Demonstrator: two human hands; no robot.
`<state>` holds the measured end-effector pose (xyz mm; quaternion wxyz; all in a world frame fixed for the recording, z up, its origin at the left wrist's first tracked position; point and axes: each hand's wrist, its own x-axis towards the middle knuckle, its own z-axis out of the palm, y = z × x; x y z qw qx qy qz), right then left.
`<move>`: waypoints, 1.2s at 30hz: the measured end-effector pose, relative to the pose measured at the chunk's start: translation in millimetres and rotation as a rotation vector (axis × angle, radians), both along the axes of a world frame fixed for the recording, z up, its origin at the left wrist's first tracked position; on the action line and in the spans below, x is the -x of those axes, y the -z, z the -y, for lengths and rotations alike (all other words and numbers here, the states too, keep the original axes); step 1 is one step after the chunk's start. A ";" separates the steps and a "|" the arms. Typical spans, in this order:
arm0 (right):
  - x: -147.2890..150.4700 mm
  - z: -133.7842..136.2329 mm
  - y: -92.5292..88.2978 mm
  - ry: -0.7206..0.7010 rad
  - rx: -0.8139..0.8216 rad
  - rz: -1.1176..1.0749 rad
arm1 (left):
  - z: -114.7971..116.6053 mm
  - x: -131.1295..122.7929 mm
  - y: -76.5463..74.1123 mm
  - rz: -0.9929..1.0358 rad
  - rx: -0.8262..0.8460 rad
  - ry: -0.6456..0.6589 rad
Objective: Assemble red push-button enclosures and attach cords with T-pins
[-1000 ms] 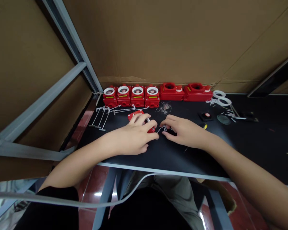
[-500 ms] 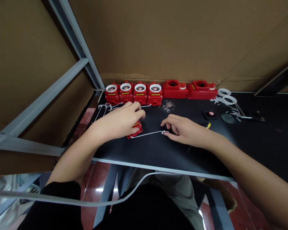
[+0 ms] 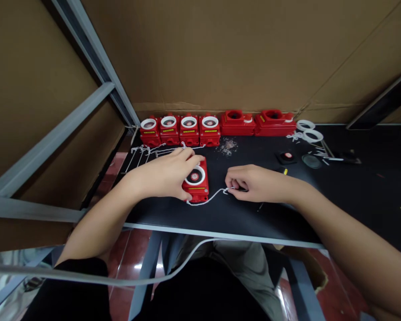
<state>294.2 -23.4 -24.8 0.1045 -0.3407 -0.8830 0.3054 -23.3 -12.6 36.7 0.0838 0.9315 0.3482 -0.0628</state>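
My left hand (image 3: 172,174) grips a red box (image 3: 203,183) from its left side, fingers over the top and thumb at the lower left corner. The box's upper face carries a white ring (image 3: 189,180) around a black disc with a red and white centre. From its near edge a slack white cord (image 3: 203,203) curves across to my right hand (image 3: 249,182). The fingers of that hand are curled in a pinch at the cord's looped end. The wrapped fingers hide part of the box and the cord's tip.
Along the cardboard wall stand several red boxes with white rings (image 3: 189,121), and two red housings (image 3: 274,123) with open round tops. White debris (image 3: 228,146) lies before them. Loose white rings (image 3: 313,135), a black square part (image 3: 285,157) and a clear disc (image 3: 311,161) lie right.
The red box under my left hand has turned, and its ringed face now shows. The cord has gone from taut to slack. My right-hand fingers have closed more tightly.
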 end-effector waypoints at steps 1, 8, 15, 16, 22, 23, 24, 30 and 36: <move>0.2 0.1 -0.8 0.006 0.002 0.004 | -1.4 -2.1 6.3 0.060 -0.007 0.038; -3.1 0.0 -6.4 0.073 0.023 0.051 | -15.6 -6.6 27.8 0.320 0.008 0.119; -7.9 -7.9 2.3 0.165 0.001 0.094 | -68.8 45.1 -0.1 -0.095 -0.118 -0.340; -8.0 -8.4 2.9 0.161 -0.002 0.096 | -74.9 45.4 1.5 -0.160 -0.090 -0.357; -8.7 -8.9 3.6 0.154 -0.010 0.095 | -81.9 21.3 17.8 -0.179 -0.024 -0.374; -8.9 -9.2 3.9 0.153 -0.011 0.092 | -79.2 18.8 17.1 -0.187 -0.009 -0.384; -9.1 -9.7 4.2 0.153 -0.012 0.090 | -75.9 17.1 15.3 -0.197 0.010 -0.391; -9.8 -10.3 4.1 0.162 -0.003 0.070 | -53.6 8.5 2.0 -0.226 0.198 -0.347; -6.4 -6.0 1.7 0.174 0.073 0.019 | -46.2 5.1 -2.8 -0.264 0.201 -0.417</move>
